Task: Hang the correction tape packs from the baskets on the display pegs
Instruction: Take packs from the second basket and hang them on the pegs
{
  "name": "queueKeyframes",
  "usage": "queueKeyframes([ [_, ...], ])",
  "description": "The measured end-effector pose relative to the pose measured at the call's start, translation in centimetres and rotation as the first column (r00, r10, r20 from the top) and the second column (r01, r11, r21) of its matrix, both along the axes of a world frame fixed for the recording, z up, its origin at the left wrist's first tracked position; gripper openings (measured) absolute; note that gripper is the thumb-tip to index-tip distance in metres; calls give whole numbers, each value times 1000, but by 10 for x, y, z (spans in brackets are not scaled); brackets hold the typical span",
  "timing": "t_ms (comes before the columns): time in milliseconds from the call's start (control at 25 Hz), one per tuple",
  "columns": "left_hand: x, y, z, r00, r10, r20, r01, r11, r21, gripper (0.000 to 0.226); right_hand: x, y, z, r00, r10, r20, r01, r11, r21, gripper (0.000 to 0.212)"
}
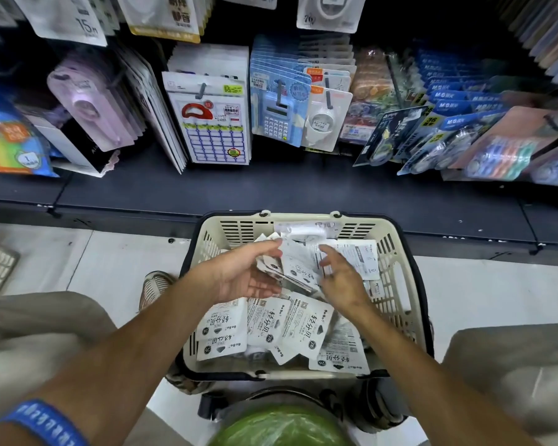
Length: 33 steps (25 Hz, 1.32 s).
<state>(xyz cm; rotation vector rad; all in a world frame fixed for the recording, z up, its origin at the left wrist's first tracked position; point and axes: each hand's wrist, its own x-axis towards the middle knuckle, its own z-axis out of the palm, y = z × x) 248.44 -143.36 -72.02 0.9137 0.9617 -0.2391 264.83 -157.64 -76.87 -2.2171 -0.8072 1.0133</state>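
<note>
Basically one view, head camera, looking down. Cream slotted plastic shopping basket with dark rim (397,284) sits on the pale floor right in front of the person, close under the dark bottom shelf ledge (271,188). It's full of white flat correction tape packs with black print (271,329), loose pile, lying at mixed angles, most face up.

Left hand (248,275) is palm-up over the basket middle, fingers curled around a small fanned bunch of white packs (298,268); index and thumb seem to pinch the top edge of the bunch. Right hand (342,278) is just beside it on the right, fingers spread and loosely bent, touching or sorting the same bunch; whether it actually grips a pack, can't tell, looks released.

Key relation: held bunch sits between the two hands, touching the left, long axis of packs roughly running away from the person toward the shelf. Target is forward and up: white round correction tape pack on a grey display peg (327,117), next to the blue calculator card (277,111), slightly right of basket centre. Right hand is nearer that peg side, so judgement: right probably takes one pack and lifts it forward, hang-hole end leading. Hang holes on the held packs too blurred to see.

Blue wristband (45,423) on left wrist.
</note>
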Motion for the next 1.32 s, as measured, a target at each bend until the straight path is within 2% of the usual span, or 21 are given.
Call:
queueKeyframes([
  [40, 3, 0, -2, 1000, -3, -24, 3, 1000, 16, 50, 2, -4, -5, 983, 178, 46, -179, 984, 7, 67],
  [120, 6, 1, -6, 999, -12, -51, 13, 999, 32, 52, 4, -9, -13, 923, 384, 23, -384, 923, -5, 87],
  [240, 7, 6, -9, 993, 74, -91, -68, 995, 69, 54, 12, -8, -19, 854, 517, -58, -518, 856, -1, 106],
  [320, 8, 10, -10, 991, 96, -93, -89, 993, 83, 54, 18, -7, -23, 826, 546, -142, -552, 834, 1, 115],
  [400, 9, 15, -11, 992, 102, -72, -98, 993, 62, 59, 16, -6, -25, 872, 454, -183, -446, 891, 84, 108],
  [480, 12, 22, -11, 991, 129, -35, -128, 991, 25, 65, 6, 0, -25, 940, 155, -304, -81, 967, 243, 89],
  [520, 14, 23, -11, 989, 144, -21, -144, 990, 17, 65, 2, 5, -27, 926, 35, -376, 91, 946, 312, 83],
  [560, 17, 24, -11, 989, 148, -12, -148, 989, 22, 59, -1, 11, -29, 908, -22, -417, 186, 915, 357, 77],
  [640, 22, 22, -9, 988, 155, 0, -155, 987, 50, 43, -5, 25, -30, 914, -68, -399, 235, 892, 385, 70],
  [760, 27, 22, -12, 993, 114, 17, -115, 979, 168, 50, -5, 37, -29, 894, -152, -421, 336, 849, 407, 71],
  [840, 28, 23, -11, 999, -25, -30, 34, 946, 322, 72, -10, 41, -26, 884, -122, -452, 332, 844, 421, 77],
  [920, 26, 22, -12, 990, -111, -82, 135, 889, 437, 80, -20, 45, -29, 892, -83, -444, 286, 865, 413, 79],
  [1040, 17, 23, -14, 988, -139, -71, 152, 767, 623, 74, -23, 50, -23, 888, -121, -444, 303, 881, 364, 79],
  [1120, 14, 31, -10, 991, -98, -88, 131, 678, 723, 83, -6, 56, -9, 882, -106, -458, 292, 888, 356, 68],
  [1240, 20, 36, -2, 982, 16, 189, -130, 785, 606, 91, 24, 71, 24, 842, 27, -538, 226, 889, 399, 61],
  [1320, 22, 36, -2, 951, 110, 289, -241, 850, 469, 96, 24, 76, 39, 831, 86, -549, 179, 894, 411, 57],
])
